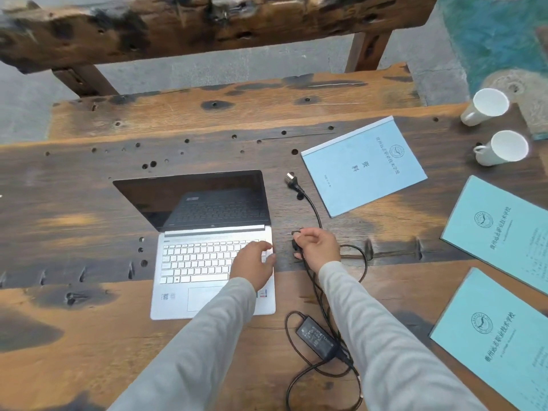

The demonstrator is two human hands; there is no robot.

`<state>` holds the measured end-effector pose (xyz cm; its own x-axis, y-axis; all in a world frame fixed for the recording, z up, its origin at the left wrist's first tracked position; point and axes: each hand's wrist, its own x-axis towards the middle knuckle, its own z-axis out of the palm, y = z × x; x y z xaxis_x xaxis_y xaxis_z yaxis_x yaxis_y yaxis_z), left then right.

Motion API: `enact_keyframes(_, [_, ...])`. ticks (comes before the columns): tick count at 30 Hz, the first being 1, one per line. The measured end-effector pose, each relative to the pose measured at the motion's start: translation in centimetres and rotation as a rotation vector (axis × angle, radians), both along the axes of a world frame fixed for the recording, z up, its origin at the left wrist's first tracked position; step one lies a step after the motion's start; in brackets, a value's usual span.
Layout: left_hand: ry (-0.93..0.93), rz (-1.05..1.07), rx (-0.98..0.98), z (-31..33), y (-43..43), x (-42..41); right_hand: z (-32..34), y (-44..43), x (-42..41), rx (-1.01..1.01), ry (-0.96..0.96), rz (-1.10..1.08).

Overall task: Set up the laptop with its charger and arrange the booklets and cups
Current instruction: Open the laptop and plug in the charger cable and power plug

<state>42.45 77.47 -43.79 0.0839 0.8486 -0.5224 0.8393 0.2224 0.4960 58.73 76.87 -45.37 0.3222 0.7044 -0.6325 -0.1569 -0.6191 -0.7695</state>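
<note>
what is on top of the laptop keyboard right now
The left hand rests on the right end of the laptop keyboard, with its sleeve crossing the palm rest. The keys beneath the hand are covered; the other keys are bare.

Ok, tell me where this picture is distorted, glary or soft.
Head view: wide-angle bending curves the rough wooden table edges; the open silver laptop's dark screen mirrors its keyboard; the two white ceramic cups look overexposed and soft; light is flat, shadows faint.
</note>
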Motion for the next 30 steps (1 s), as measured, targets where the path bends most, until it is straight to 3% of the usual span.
enact_keyframes(5, [0.201,-0.335,0.180,-2.3,1.0,-1.9,-3.1,0.1,-1.2,-0.015,-0.218,0.127])
enact_keyframes(9, [0.301,-0.488,0.281,-3.8,1.8,-1.4,-5.1,-0.1,-2.2,-0.003,-0.251,0.121])
enact_keyframes(16, [0.393,-0.516,0.306,-6.7,0.9,-1.8,-7.9,1.1,-2.9,0.005,-0.293,0.099])
enact_keyframes(21, [0.423,-0.556,0.335,-6.8,1.0,-2.1,-7.7,1.8,-3.2,0.017,-0.380,0.092])
enact_keyframes(30, [0.469,-0.592,0.312,-6.0,2.3,-1.8,-7.3,2.1,-3.9,0.024,-0.369,0.091])
